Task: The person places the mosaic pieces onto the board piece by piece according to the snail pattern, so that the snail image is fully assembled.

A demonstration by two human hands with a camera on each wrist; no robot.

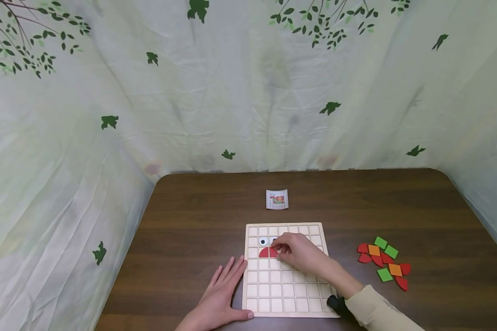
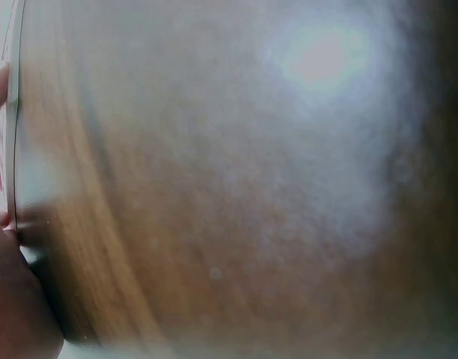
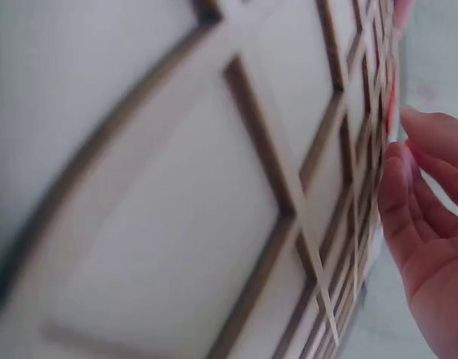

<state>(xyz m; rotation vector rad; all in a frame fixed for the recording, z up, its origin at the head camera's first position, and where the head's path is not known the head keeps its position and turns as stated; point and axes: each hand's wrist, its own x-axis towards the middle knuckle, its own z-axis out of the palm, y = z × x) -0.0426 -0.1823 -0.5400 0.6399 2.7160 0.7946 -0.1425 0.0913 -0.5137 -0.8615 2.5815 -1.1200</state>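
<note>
With only two eye pieces (image 1: 263, 241) and a red piece (image 1: 268, 252) on the grid board (image 1: 287, 294), my right hand (image 1: 300, 252) pinches that red piece, my left hand (image 1: 221, 294) lies flat beside the board on the desk (image 1: 182, 230), and the pile of loose pieces (image 1: 383, 262) waits.

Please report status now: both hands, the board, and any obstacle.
Left hand flat on table, touching board edge. Right hand pinching red piece on board, below two eye tiles. Nothing in the way.

The surface (image 1: 190, 220) was dark wood-grain with a slight sheen. The grid board (image 1: 287, 309) looked like pale, matt, unfinished wood. The leaf-printed backdrop (image 1: 248, 92) was thin, creased cloth.
</note>
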